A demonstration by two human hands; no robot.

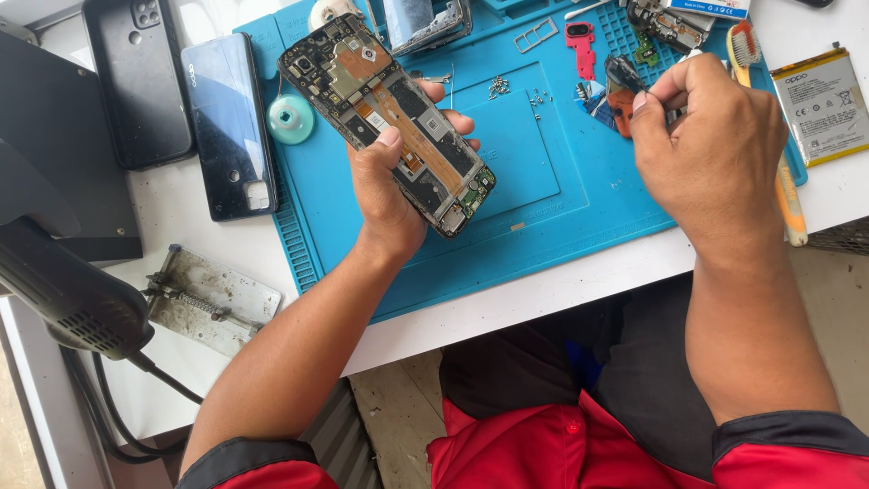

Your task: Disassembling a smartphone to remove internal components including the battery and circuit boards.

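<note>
2 hands: left hand (pixel 385 186) grips opened phone (pixel 387 122) above blue mat (pixel 543 226); right hand (pixel 711 145) pinches small part, identity unclear. Risk: loose screws (pixel 498 87) scatter if knocked.

white worktable (pixel 543 299) in bright, even light, with a blue mat (pixel 561 208) covering most of it. bare concrete floor (pixel 403 426) shows below the table edge.

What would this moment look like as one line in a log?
left hand: holds opened phone above blue mat | right hand: fingers pinch a small part, too small to tell | loose screws on mat
</note>
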